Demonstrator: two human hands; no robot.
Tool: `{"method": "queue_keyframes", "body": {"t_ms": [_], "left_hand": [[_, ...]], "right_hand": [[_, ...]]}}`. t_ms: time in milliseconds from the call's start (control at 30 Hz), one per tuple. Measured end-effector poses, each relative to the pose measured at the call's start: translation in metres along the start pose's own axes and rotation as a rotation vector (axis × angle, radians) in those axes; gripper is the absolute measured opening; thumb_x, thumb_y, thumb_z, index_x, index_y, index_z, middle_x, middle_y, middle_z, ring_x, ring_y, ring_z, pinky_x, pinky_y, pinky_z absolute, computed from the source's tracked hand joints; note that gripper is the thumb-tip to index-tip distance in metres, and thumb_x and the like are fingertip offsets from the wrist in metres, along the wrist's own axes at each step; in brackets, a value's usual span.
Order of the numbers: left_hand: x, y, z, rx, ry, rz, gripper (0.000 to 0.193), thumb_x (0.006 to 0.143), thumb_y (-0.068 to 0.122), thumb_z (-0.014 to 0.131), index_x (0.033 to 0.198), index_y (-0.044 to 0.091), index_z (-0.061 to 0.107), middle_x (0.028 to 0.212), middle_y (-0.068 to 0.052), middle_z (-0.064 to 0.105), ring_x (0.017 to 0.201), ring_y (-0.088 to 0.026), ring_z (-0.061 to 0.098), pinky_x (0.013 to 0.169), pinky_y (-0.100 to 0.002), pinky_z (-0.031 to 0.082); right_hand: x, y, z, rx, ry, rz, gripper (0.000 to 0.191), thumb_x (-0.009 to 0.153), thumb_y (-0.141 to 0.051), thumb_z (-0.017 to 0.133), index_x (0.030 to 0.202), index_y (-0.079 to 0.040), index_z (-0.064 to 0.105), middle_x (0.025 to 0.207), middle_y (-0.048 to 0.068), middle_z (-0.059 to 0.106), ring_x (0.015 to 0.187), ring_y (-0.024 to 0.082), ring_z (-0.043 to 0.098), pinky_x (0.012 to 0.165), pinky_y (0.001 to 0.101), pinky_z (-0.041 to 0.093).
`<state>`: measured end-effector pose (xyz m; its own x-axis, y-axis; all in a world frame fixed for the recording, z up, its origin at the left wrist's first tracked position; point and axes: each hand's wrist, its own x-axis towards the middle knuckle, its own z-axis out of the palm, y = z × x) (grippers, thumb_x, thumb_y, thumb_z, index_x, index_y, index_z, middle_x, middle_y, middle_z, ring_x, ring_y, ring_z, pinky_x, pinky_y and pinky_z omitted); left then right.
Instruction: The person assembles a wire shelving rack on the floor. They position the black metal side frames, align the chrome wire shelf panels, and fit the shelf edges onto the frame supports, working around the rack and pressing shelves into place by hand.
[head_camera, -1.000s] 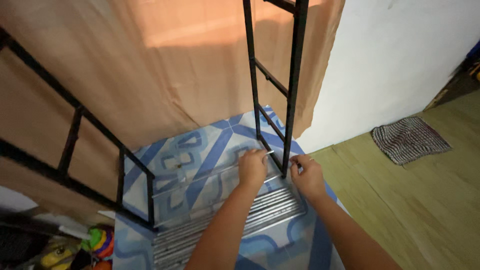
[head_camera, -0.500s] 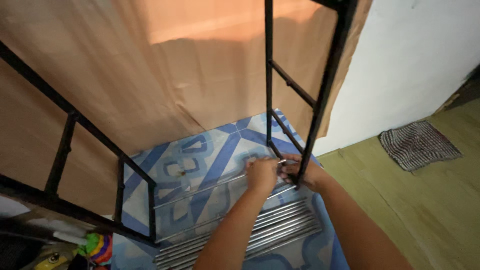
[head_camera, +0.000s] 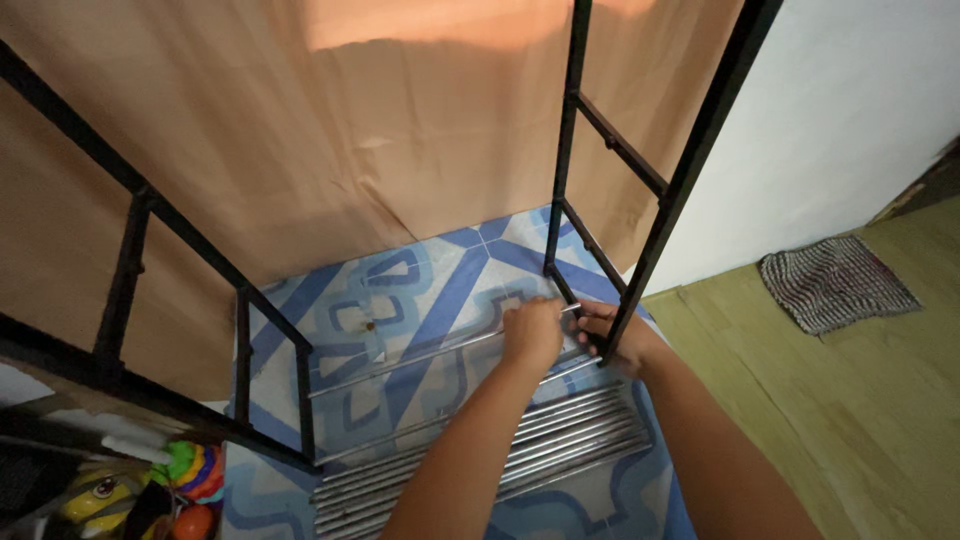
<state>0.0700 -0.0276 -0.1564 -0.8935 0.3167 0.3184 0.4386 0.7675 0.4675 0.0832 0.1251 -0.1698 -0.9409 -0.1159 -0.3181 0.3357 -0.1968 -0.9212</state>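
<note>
- The left hand (head_camera: 532, 335) pinches the end of a thin silver rod (head_camera: 440, 350).
- The right hand (head_camera: 610, 335) curls round the black frame (head_camera: 655, 240) just beside it; how tight, I cannot tell.
- The rod looks stiff, light and slippery. Near its end seems best to hold.
- More rods (head_camera: 480, 455) lie just below the hands on the blue mat (head_camera: 420, 280).
</note>
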Motion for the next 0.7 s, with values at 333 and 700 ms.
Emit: {"method": "queue_keyframes", "body": {"t_ms": [333, 700], "left_hand": [[-0.0052, -0.0048, -0.0038, -0.096, 0.045, 0.031, 0.009, 0.08, 0.006, 0.066, 0.087, 0.009, 0.071, 0.092, -0.015, 0.07, 0.093, -0.039, 0.068, 0.077, -0.053, 0.052], [-0.0059, -0.0055, -0.0004, -0.074, -0.011, -0.019, 0.018, 0.081, 0.004, 0.065, 0.096, 0.01, 0.07, 0.101, -0.015, 0.07, 0.097, -0.039, 0.068, 0.078, -0.053, 0.053]], "right_hand": [[-0.0018, 0.0015, 0.0012, 0.057, -0.007, 0.018, 0.041, 0.09, -0.001, 0.064, 0.131, -0.005, 0.067, 0.093, 0.003, 0.068, 0.075, 0.012, 0.059, 0.058, 0.0251, 0.045], [-0.0026, 0.0043, 0.0016, 0.065, -0.019, -0.002, 0.037, 0.091, -0.002, 0.063, 0.128, -0.003, 0.067, 0.09, 0.002, 0.069, 0.074, 0.011, 0.059, 0.058, 0.0246, 0.044]]}}
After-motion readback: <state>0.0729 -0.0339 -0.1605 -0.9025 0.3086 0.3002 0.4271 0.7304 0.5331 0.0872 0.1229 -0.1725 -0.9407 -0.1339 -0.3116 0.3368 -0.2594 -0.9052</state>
